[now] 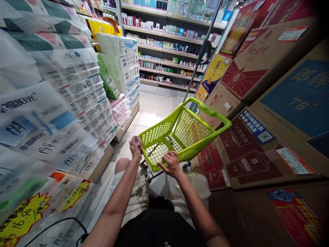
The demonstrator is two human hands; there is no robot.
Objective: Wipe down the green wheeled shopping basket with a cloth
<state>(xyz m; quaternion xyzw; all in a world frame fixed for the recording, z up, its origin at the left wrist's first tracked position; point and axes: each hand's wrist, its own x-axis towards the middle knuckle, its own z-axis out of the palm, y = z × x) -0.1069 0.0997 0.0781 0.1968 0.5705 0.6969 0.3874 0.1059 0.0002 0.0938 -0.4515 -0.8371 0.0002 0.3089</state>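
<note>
curling the right hand (171, 163) over the near rim of the lime-green shopping cart (191, 150), just ahead of the knees (122, 165), best bracing firmly against rolling. clutching a bunched pinkish cloth (137, 140) in the closed left hand (135, 150) at the rim's left corner; likely wiping better by spreading the cloth flatter and pressing evenly along the lattice. minding clearance between tissue packs (87, 92), left, and langpai liquor cartons (249, 144), right, facing toiletry shelves (174, 36) well beyond.
</note>
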